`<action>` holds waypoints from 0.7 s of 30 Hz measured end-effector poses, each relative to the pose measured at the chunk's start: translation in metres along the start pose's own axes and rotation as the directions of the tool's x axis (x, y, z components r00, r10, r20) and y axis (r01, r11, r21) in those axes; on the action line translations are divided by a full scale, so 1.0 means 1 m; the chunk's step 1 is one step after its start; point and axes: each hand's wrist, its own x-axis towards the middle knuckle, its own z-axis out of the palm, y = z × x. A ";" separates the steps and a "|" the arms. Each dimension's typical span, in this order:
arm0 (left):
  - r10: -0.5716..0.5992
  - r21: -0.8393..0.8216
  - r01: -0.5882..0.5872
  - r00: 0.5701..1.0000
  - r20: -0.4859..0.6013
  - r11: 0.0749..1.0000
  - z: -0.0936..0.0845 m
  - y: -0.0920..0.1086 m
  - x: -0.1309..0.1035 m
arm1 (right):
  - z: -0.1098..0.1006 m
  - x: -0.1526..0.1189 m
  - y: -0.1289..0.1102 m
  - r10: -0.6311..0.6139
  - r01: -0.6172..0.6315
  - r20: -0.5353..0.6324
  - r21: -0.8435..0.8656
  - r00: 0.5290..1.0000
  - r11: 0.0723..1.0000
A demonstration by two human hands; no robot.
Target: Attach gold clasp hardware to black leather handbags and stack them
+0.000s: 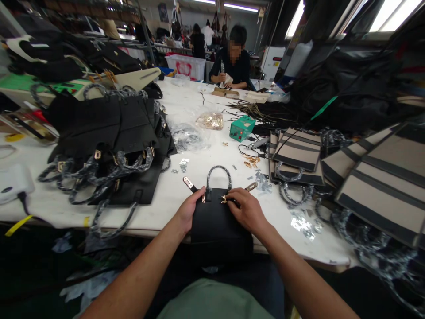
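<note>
In front of me a black handbag panel (217,226) lies over the table's front edge. Its arched handle (219,168) is wrapped in clear film. Straps with metal end plates stick out to both sides, one a metal-tipped strap (190,182) at the left. My left hand (190,208) grips the panel's left edge, thumb on top and fingers hidden beneath. With fingers pinched together, my right hand (245,206) holds a small gold metal fitting (223,199) near the handle's right base. Its exact kind I cannot make out.
Black handbag panels (109,119) are piled at the left. Beige-and-black panels (297,148) are stacked at the right. Flat metal plates (263,182), gold fittings (251,161), a green box (242,127) and a plastic bag of gold parts (210,120) lie between. Across the table sits a co-worker (232,62).
</note>
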 end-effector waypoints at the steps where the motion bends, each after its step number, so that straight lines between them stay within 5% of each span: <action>1: 0.011 0.003 -0.011 1.000 -0.012 1.000 -0.001 -0.001 0.001 | 0.002 -0.002 0.000 -0.014 0.015 0.018 -0.048 1.000 0.999; 6: 0.091 0.016 -0.091 0.996 0.019 0.996 -0.002 -0.005 0.003 | 0.014 -0.009 0.007 0.024 -0.027 -0.045 -0.079 0.999 0.997; 13: 0.233 0.073 -0.232 0.972 -0.011 0.970 -0.001 -0.009 0.002 | 0.009 0.000 -0.011 0.099 -0.094 0.038 -0.112 0.994 0.989; 16: 0.283 0.092 -0.278 0.958 -0.042 0.956 0.001 -0.011 0.001 | 0.007 0.009 -0.025 0.252 -0.249 -0.017 0.102 0.968 0.963; 21: 0.290 0.109 -0.285 0.957 -0.029 0.952 -0.002 -0.013 0.001 | 0.001 0.027 -0.022 0.484 -0.427 0.024 0.511 0.875 0.746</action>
